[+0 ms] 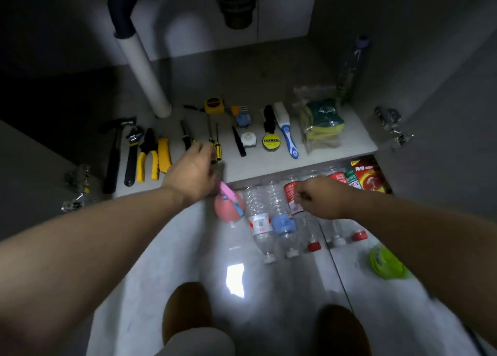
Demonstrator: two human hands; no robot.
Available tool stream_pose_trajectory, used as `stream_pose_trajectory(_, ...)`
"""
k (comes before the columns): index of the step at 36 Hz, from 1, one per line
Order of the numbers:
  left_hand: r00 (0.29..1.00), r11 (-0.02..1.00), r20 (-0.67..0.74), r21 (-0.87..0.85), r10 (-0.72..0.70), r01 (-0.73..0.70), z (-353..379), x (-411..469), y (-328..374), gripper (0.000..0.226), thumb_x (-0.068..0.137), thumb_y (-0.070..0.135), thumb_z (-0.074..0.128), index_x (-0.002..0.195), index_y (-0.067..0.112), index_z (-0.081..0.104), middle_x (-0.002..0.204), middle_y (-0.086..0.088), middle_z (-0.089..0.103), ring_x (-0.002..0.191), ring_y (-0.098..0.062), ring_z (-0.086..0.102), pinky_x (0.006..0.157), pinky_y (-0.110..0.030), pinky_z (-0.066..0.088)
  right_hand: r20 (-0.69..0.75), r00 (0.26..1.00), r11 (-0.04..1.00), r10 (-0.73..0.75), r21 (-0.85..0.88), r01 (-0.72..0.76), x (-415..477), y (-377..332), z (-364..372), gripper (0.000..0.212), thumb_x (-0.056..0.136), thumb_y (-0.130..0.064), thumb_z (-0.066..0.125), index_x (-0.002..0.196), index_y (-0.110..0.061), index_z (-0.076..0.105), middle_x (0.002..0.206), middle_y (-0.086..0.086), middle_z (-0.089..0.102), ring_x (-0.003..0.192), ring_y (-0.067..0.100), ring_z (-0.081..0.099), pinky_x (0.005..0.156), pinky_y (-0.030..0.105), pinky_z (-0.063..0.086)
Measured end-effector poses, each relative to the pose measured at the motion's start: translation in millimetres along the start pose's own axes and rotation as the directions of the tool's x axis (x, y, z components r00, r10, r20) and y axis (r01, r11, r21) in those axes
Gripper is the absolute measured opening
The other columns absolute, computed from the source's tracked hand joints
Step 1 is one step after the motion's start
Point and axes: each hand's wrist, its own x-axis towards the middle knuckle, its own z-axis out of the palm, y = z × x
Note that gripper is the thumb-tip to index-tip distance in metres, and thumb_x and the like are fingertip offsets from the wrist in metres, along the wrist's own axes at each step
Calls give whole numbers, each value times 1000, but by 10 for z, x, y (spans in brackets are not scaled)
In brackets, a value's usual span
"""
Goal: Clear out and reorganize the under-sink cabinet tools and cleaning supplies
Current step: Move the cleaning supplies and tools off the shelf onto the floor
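Two screwdrivers [212,136] with yellow-and-black handles lie side by side on the cabinet floor [258,164], long axes running 12 to 6 o'clock, handles toward the person. The left hand [192,170] is at the handle ends, approaching from 7 o'clock; the shafts extend away from it toward 12. Its fingers bend over the handles, but blur hides whether they grip or only touch. This hand is much the nearer of the two. The coming move, judged from the layout, is a pick-up or a straightening along that same axis.

The right hand [318,199], at 4 o'clock from the screwdrivers, hangs over a row of plastic bottles [258,213] lying on the floor below the cabinet edge. Its fingers are curled, and whether they pinch anything cannot be told.

Outward along the tool row: at 9 o'clock, pliers [148,154], a wrench [131,154] and a hammer [114,151]; at 12, a tape measure [214,105]; at 3, a brush [287,132] and bagged sponges [322,124]. A pink object [227,209] lies just under the left wrist — nature unclear.
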Motion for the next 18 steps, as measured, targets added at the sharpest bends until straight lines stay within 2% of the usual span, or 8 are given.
stream_pose_trajectory(2,999,999,23,-20,49,-49,-50,202,198,23,90,25,62,111,19,57,115,-7,51,104,-31,57,87,-44,51,-74,997,1000,24,5,-24,10,5,-93,16,92,-17,51,81,-19,63,75,-9,60,73,15,56,62,28,44)
stream_pose_trajectory(5,986,986,68,-84,152,-146,-15,491,547,18,89,18,60,107,20,65,110,-5,58,107,-28,60,93,-37,49,-242,966,996,92,20,-90,38,71,-280,16,92,-20,50,87,-20,65,90,2,67,82,24,62,74,39,54)
stream_pose_trajectory(8,975,971,96,-150,199,-184,100,732,851,16,90,16,59,103,20,67,112,-6,64,106,-26,61,90,-30,48,-404,905,990,136,23,-139,119,223,-520,12,94,-21,52,90,-21,63,96,3,62,84,26,61,76,39,53)
stream_pose_trajectory(11,968,958,114,-208,225,-198,244,907,1043,15,91,18,59,104,23,66,115,-8,62,109,-28,61,95,-38,50,-503,837,974,217,55,-219,222,427,-822,11,91,-22,55,100,-23,62,112,6,51,92,30,60,84,39,52)
stream_pose_trajectory(15,968,958,83,-184,237,-219,433,1028,1128,35,96,24,56,130,27,61,133,-6,57,123,-29,55,101,-43,47,-536,781,937,319,55,-345,397,715,-1273,45,90,-23,61,133,-18,49,143,15,30,111,43,56,100,44,48)
stream_pose_trajectory(18,968,965,93,-145,234,-219,568,1059,1120,40,99,27,54,139,29,56,143,-3,53,130,-28,51,104,-44,44,-570,745,917,346,36,-397,598,888,-1633,61,90,-23,60,146,-14,38,152,22,26,130,46,42,111,43,38)
